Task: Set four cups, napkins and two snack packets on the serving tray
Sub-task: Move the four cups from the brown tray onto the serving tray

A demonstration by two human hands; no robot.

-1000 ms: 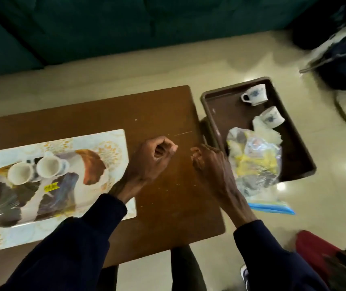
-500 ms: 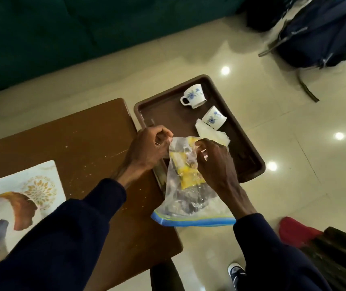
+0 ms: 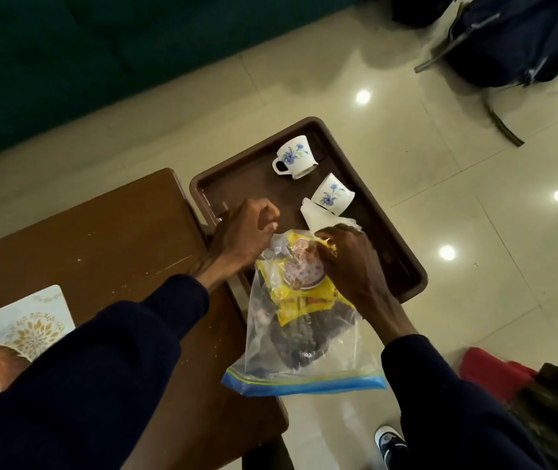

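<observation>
A brown tray (image 3: 403, 262) sits to the right of the wooden table (image 3: 108, 239). On it lie two white cups with blue flowers, one at the far end (image 3: 294, 157) and one nearer (image 3: 333, 197), and a white napkin (image 3: 315, 215) under the nearer cup. A clear zip bag with a blue strip (image 3: 304, 337) holds a yellow snack packet (image 3: 301, 276) and a dark packet. My left hand (image 3: 243, 232) pinches the bag's upper left corner. My right hand (image 3: 349, 262) grips its upper right side, fingers on the yellow packet.
A patterned serving tray (image 3: 23, 330) shows at the table's left edge, mostly out of view. A dark backpack (image 3: 521, 39) lies on the tiled floor at top right. Red and dark items (image 3: 494, 371) sit at the lower right. A green sofa (image 3: 101, 52) runs behind.
My view has swung right, away from the patterned tray. Both hands, empty a second ago, took hold of the zip bag and lifted it off the brown tray toward me.
</observation>
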